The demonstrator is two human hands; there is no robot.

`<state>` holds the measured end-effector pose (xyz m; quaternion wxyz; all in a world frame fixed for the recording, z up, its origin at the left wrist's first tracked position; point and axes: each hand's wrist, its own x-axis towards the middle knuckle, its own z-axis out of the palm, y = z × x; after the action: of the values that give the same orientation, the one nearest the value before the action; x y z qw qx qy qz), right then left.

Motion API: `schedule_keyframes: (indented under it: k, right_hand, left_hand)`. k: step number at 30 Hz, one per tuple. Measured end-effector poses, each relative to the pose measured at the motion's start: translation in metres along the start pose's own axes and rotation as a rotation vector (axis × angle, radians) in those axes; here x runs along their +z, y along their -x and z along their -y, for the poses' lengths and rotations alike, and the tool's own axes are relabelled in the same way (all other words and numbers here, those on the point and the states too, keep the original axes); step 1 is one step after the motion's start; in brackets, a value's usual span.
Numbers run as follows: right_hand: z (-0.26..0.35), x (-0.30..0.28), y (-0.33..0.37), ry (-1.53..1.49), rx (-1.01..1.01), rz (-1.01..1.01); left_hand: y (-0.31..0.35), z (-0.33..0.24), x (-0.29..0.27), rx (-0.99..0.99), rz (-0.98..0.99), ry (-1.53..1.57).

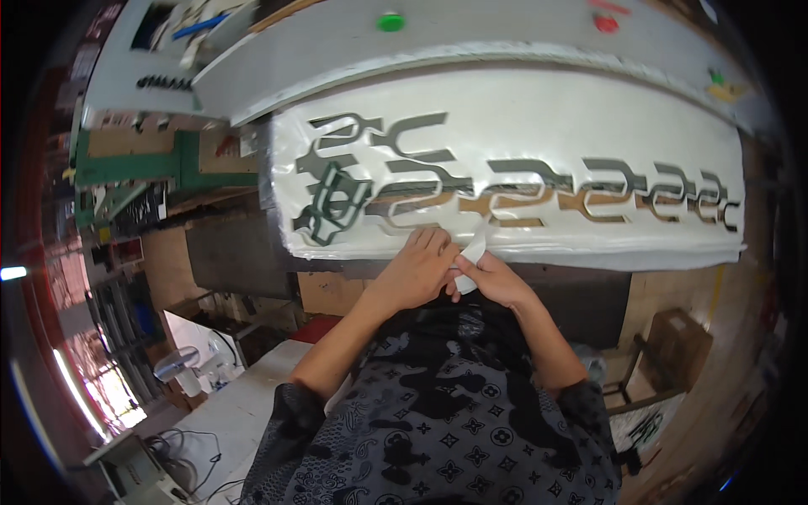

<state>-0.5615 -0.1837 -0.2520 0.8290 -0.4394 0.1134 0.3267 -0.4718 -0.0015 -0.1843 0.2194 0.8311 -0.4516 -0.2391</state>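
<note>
Close to my body, at the near edge of a white layered sheet, both hands are together on a small white cut piece. My right hand pinches it between thumb and fingers. My left hand is closed at its left side, with the fingertips partly hidden. Rows of fork-shaped cut-outs run across the sheet, showing grey and brown beneath. On the sheet's left part lies a dark green cutting die, standing proud of the surface.
Beyond the sheet runs a long grey machine beam with a green button and a red button. A green frame stands at left. Behind me are a white table with cables and a cardboard box.
</note>
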Motion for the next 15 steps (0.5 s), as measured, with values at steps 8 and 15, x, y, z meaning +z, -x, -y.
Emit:
schedule_keyframes:
  k: [8, 15]
  right_hand:
    - [-0.017, 0.052, -0.035, 0.028, -0.166, -0.354]
    - [-0.004, 0.091, -0.064, 0.172, -0.171, -0.399]
  left_hand:
    - [0.138, 0.157, -0.05, -0.672, -0.434, -0.113]
    - [0.151, 0.212, -0.028, -0.366, -0.295, -0.176]
